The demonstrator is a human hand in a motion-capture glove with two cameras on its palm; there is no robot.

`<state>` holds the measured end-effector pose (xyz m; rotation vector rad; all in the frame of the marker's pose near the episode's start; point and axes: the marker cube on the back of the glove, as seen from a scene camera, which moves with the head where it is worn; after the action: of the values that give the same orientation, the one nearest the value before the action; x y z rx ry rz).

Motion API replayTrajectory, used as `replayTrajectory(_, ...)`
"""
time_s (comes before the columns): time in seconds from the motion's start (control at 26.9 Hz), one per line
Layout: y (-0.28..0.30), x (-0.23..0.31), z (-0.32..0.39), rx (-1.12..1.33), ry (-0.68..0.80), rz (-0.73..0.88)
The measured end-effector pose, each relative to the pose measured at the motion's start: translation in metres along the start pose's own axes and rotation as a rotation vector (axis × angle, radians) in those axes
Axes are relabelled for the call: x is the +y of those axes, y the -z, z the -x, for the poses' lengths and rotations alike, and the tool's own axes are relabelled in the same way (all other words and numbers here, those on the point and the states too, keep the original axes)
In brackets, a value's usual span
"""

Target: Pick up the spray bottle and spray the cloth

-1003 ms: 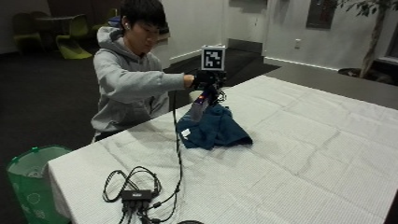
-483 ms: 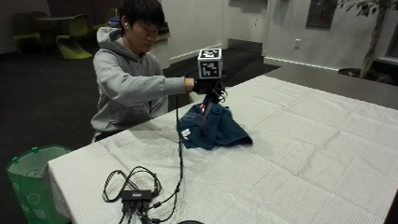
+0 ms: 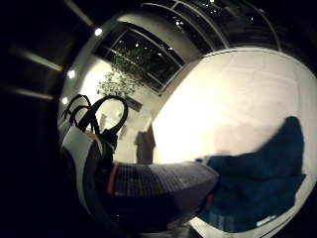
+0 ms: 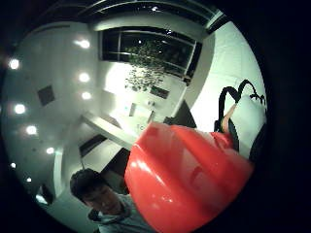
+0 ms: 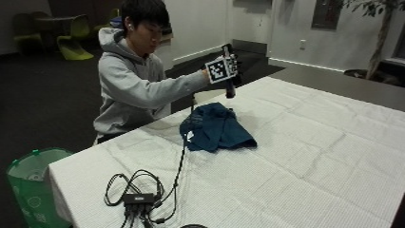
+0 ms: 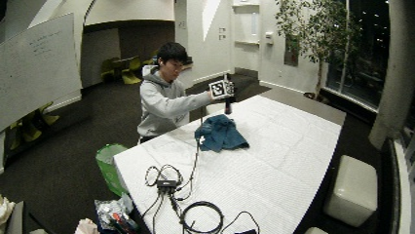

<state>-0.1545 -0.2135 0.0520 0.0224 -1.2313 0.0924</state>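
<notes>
Cloth [image 5: 216, 128] lies bunched on the bench [image 5: 303, 156] near the person's edge. Right of it and above, the gloved right hand [image 5: 226, 69] holds the bottle [image 5: 229, 88] in the air, body hanging down — fingers curled round it, as far as the outside view shows. Palm views put the red sprayer top [image 4: 184, 179] against the palm and the cloth below the bottle. Risks, judged: the nozzle direction can't be read, so a squeeze may wet the bench instead of the cloth — or the bottle may slip when 1 finger moves to the trigger.
</notes>
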Motion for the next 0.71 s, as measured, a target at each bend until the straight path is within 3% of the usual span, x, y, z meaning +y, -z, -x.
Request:
replayTrajectory(0.22,-0.055,-0.005,-0.035,-0.098,-0.009,0.016)
replayTrajectory(0.37,-0.049,0.013,-0.093,0.077,-0.032,0.242)
replayTrajectory(0.48,-0.065,0.009,-0.141,0.258,-0.04,0.211)
replayTrajectory(0.71,-0.116,0.028,-0.156,0.222,-0.052,0.324)
